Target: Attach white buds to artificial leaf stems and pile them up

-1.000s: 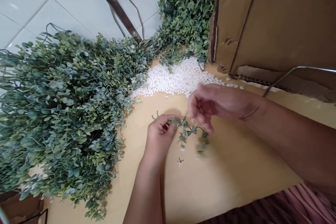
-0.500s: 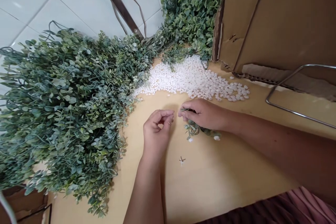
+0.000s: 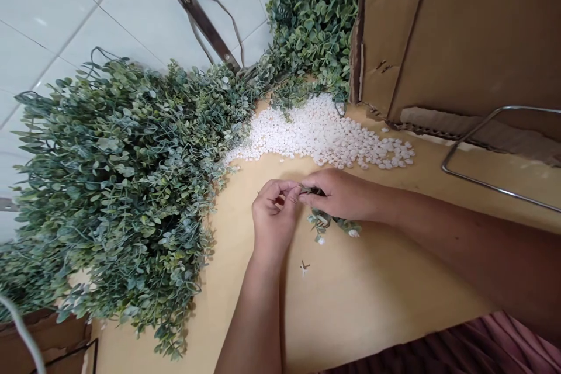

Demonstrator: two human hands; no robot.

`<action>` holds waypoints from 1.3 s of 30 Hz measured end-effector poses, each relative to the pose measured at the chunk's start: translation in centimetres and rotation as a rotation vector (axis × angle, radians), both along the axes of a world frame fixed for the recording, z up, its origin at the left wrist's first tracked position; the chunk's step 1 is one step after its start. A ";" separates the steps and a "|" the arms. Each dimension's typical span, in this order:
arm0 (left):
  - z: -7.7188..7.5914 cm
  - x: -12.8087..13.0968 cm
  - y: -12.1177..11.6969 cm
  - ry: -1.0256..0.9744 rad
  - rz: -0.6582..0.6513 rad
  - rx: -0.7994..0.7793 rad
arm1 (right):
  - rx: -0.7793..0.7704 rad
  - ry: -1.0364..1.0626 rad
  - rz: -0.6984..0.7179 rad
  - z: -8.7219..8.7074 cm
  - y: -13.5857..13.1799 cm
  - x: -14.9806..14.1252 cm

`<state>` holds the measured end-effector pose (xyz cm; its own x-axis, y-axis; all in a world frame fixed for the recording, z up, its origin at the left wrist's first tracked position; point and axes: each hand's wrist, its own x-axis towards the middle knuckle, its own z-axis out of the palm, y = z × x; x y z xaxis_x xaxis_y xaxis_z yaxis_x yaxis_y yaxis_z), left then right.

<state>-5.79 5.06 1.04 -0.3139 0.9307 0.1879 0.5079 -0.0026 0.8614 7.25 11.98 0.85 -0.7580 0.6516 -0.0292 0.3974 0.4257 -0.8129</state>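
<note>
My right hand (image 3: 331, 191) is closed around a sprig of artificial greenery (image 3: 322, 221); its leaves and small white tips hang below the palm. Thumb and fingers of my left hand (image 3: 277, 207) are pinched together, touching the fingertips of the right. What lies inside that pinch is too small and covered to make out. Beyond both hands spreads a heap of small white bead-like pieces (image 3: 313, 134). On the tabletop below them lies a tiny brown-and-white bit of stem (image 3: 304, 269).
A large pile of artificial greenery (image 3: 131, 175) covers the left side, and another bunch (image 3: 313, 23) stands at the back. A cardboard box (image 3: 460, 29) fills the upper right, with a bent metal rod (image 3: 451, 158) in front. A dark strip with a cord (image 3: 208, 29) leans behind.
My left hand has moved right, and its fingertips now meet those of my right hand. The right hand keeps its hold on the sprig. The view has shifted slightly.
</note>
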 end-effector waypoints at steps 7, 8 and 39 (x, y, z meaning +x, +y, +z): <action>0.3 -0.5 -0.1 -0.057 0.072 -0.005 | -0.093 0.145 0.034 0.1 0.2 0.3; 0.4 -0.6 0.0 -0.097 0.072 -0.019 | -0.103 0.156 0.043 0.1 0.1 0.3; -0.2 -1.2 0.4 -0.881 0.140 -0.157 | -0.173 0.275 0.040 -0.7 0.1 -0.6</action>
<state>-7.03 5.49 0.80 -0.3960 0.8679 -0.3000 -0.3487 0.1601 0.9235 6.65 12.05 0.16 -0.7776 0.6246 0.0729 0.1383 0.2830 -0.9491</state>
